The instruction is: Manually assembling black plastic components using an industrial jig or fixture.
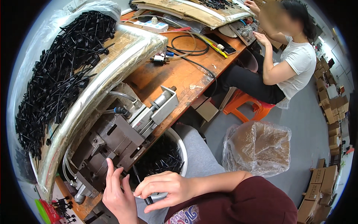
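Observation:
My right hand [166, 186] pinches a slim black plastic part with a thin stem [148, 200] between thumb and fingers, its thin end pointing up. Beside it, my left hand [121, 196] has its index finger stretched toward the metal fixture [121, 136], and its other fingers are slightly bent. Whether that fingertip touches the fixture cannot be made out. A pneumatic cylinder [143, 117] with hoses is mounted on the fixture. Below the table edge, a white round basket [183, 149] holds many black parts [160, 156], partly hidden by my right hand.
On the left, a plastic-wrapped cardboard tray [143, 41] carries a heap of stemmed black parts [71, 71]. Cables [190, 44] and a power strip [153, 25] lie on the wooden table [164, 80]. A co-worker [294, 59] sits on an orange stool [248, 104], near a plastic-lined box [259, 147].

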A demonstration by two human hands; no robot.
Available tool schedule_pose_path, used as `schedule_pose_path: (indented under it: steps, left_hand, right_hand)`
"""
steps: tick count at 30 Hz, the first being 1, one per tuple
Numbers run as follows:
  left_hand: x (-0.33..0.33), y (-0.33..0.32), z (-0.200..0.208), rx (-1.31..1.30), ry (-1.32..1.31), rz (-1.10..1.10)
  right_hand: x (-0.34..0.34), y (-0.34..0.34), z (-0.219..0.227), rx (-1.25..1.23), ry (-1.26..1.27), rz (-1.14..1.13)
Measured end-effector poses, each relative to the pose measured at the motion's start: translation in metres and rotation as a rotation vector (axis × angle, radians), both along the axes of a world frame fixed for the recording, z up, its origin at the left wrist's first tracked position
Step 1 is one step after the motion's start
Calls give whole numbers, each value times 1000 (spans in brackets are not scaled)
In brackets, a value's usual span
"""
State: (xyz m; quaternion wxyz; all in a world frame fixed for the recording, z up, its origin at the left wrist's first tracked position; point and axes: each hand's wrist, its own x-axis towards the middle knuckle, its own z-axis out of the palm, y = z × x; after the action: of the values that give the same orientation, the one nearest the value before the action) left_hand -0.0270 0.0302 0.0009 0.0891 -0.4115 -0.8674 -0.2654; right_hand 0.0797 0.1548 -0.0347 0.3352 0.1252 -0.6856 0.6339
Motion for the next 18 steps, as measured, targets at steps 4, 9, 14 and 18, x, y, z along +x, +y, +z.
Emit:
schedule_pose_path:
  steps: [4,9,14,18]
  left_hand:
    - [-1,4,-1,29,0,-17]
    - [-6,-1,-1,-9,-29,6]
    - [-6,-1,-1,15,-78,3]
    - [-6,-2,-2,67,-119,-20]
  right_hand:
    - [-2,3,-4,23,13,-5]
    - [-2,3,-1,6,-14,3]
    - [-1,3,3,4,-9,-24]
    - [-1,1,4,-17,40,-39]
